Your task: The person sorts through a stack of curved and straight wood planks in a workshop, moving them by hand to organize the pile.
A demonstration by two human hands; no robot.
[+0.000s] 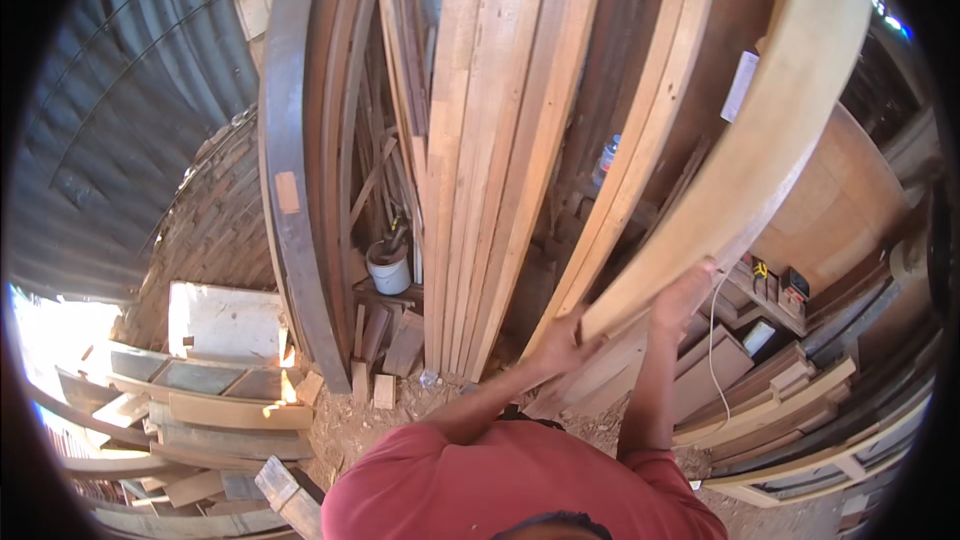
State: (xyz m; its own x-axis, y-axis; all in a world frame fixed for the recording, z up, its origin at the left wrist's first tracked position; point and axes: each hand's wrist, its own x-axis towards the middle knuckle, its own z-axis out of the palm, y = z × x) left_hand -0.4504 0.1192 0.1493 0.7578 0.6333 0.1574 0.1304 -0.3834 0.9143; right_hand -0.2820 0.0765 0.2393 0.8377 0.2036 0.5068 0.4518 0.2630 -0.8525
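A long, wide, pale wooden plank (745, 165) slants from the upper right down toward my body, its edges bowed by the lens. My left hand (563, 345) is closed at the plank's lower end, with the fingertips partly hidden. Farther up, my right hand (685, 297) grips the plank's right edge, thumb along the side. Just left of it, narrower light boards (640, 140) lean upright. A thin white cord (712, 350) hangs beside my right forearm.
Several upright boards (490, 140) stand ahead, with a dark plank (290, 160) to their left. A white bucket (389, 268) holding tools sits between them. Stacked offcuts (220, 410) lie at left, more timber (780, 400) at right. Wood shavings (350, 430) cover the ground.
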